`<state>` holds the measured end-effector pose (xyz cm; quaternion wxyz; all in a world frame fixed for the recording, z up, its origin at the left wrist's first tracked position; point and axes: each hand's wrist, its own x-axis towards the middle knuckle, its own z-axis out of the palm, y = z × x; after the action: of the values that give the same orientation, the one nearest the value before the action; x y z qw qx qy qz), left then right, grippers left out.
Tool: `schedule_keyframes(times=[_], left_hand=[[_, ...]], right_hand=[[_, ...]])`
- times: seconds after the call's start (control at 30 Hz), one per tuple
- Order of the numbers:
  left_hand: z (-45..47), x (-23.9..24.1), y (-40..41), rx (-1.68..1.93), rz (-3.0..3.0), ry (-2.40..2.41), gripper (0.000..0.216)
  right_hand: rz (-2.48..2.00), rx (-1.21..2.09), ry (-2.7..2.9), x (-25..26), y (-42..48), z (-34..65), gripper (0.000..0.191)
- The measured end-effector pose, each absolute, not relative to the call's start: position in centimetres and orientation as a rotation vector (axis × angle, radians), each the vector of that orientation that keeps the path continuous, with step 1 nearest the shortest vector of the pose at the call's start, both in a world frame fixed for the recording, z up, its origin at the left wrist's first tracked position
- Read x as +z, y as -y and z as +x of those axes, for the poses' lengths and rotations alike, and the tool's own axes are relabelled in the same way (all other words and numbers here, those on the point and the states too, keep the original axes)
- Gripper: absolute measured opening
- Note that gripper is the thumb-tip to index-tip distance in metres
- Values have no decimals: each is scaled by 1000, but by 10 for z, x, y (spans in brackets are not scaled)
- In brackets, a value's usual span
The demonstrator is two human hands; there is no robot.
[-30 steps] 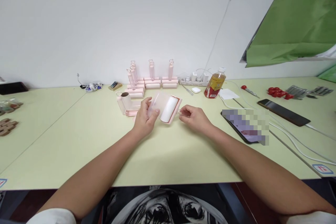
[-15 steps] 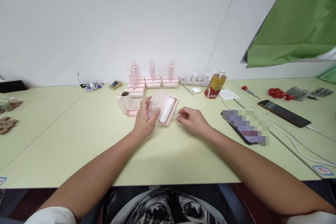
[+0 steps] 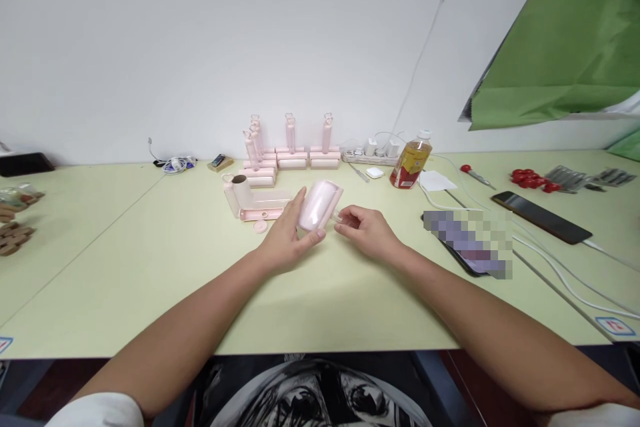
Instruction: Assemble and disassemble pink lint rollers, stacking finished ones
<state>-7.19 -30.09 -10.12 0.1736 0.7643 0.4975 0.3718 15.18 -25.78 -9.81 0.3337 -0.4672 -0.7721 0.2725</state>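
Observation:
My left hand (image 3: pixel 287 237) grips a pink lint roller (image 3: pixel 319 205) with its translucent cover closed, thumb under it and fingers along its left side. My right hand (image 3: pixel 364 229) is closed on the roller's clear handle end at the right. The roller is held just above the pale green table (image 3: pixel 150 260). Left of it lie an open pink roller case with a cardboard core (image 3: pixel 247 199) and a small pink round cap (image 3: pixel 260 226).
Several pink lint rollers (image 3: pixel 290 147) stand at the back by the wall. A power strip (image 3: pixel 370 153), an orange drink bottle (image 3: pixel 411 160), two phones (image 3: pixel 540 213) with cables, a red-handled screwdriver (image 3: pixel 475 173) and red bits lie to the right. A green sheet hangs upper right.
The translucent cover has swung shut over the white roll. My left hand shifted from gripping the open cover to cupping the closed roller from the left and below.

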Motion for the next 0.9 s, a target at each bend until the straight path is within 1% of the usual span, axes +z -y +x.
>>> schedule_keyframes(times=[0.07, 0.17, 0.27, 0.37, 0.5, 0.6, 0.73, 0.83, 0.9], left_hand=[[-72, -101, 300, 1154, 2094, -1450, 93], [-72, -102, 298, 1287, 1997, -1486, 86], [-71, -104, 296, 1307, 1995, -1489, 71], [-68, -106, 296, 1252, 2048, -1436, 53], [-64, -107, 300, 1175, 2131, -1308, 32], [-60, -106, 304, 1120, 2158, -1258, 26], [-56, -108, 306, 1039, 2188, -1222, 25], [-54, -108, 308, 978, 2214, -1211, 26], [-53, -108, 309, 945, 2214, -1211, 28]], right_hand=[[-1244, 739, 1954, -100, 254, 154, 25], [-1286, 956, 1763, -102, 245, 158, 28], [-1253, 1235, 1488, -101, 238, 161, 34], [-1178, 1416, 1292, -95, 236, 163, 42], [-1039, 1605, 1197, -86, 236, 166, 35], [-974, 1598, 1231, -78, 229, 169, 34], [-1020, 1519, 1418, -62, 205, 170, 43], [-1291, 1254, 1668, -48, 180, 161, 38], [-1435, 1052, 1789, -40, 161, 150, 30]])
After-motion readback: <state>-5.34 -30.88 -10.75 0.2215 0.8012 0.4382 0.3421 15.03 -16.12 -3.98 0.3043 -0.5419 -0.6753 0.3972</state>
